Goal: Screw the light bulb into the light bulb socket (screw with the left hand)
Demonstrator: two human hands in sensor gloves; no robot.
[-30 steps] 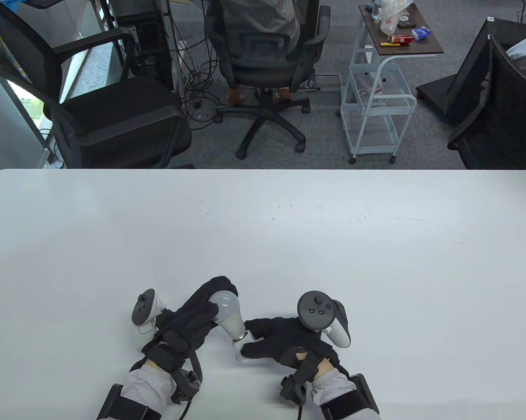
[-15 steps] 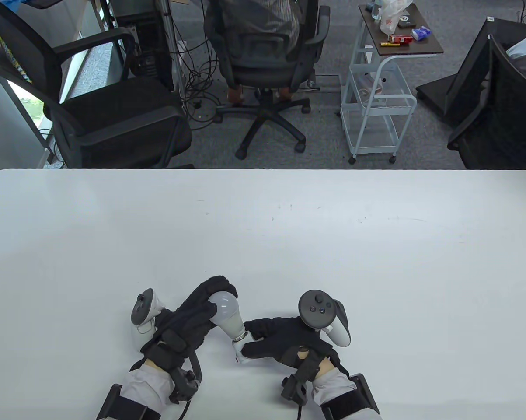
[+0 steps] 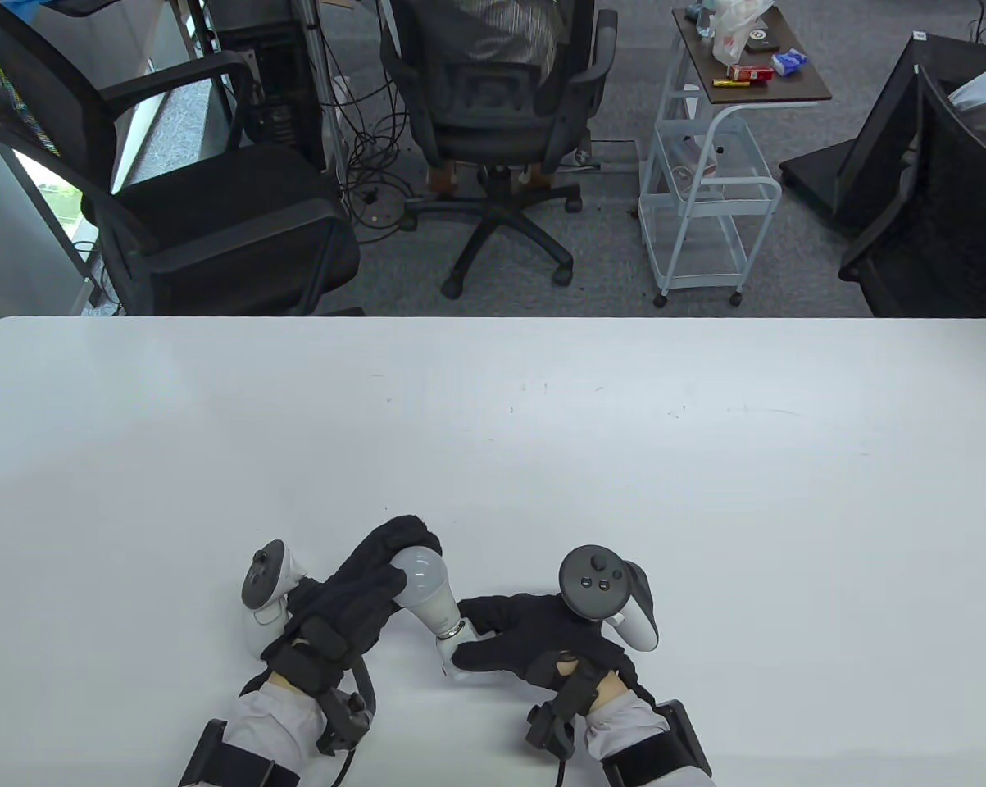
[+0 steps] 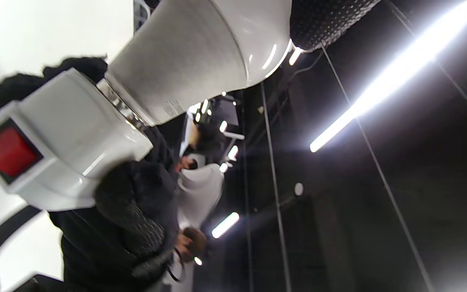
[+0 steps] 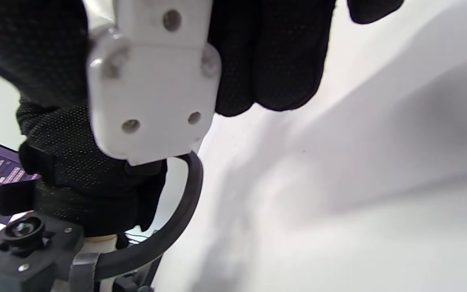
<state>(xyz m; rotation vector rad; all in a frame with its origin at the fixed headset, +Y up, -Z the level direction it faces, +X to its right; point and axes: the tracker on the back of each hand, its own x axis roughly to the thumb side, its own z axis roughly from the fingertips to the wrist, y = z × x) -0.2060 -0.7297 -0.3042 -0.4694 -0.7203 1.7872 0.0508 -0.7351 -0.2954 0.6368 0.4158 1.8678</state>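
A white light bulb [image 3: 425, 584] sits with its metal base in a white socket [image 3: 452, 658] near the table's front edge. My left hand [image 3: 370, 586] wraps around the bulb's globe. My right hand [image 3: 513, 639] grips the socket and holds it just above the table. In the left wrist view the bulb [image 4: 201, 52] meets the socket [image 4: 55, 146], which has a red switch [image 4: 8, 151], and a strip of metal thread shows between them. In the right wrist view my fingers [image 5: 270, 52] clasp the socket's underside [image 5: 152, 81].
The white table [image 3: 542, 459] stretches away behind the hands. Beyond its far edge stand office chairs [image 3: 493, 106] and a small white cart [image 3: 706, 197].
My left wrist has turned a little, its tracker shifting left. The bulb, socket and right hand stay in place.
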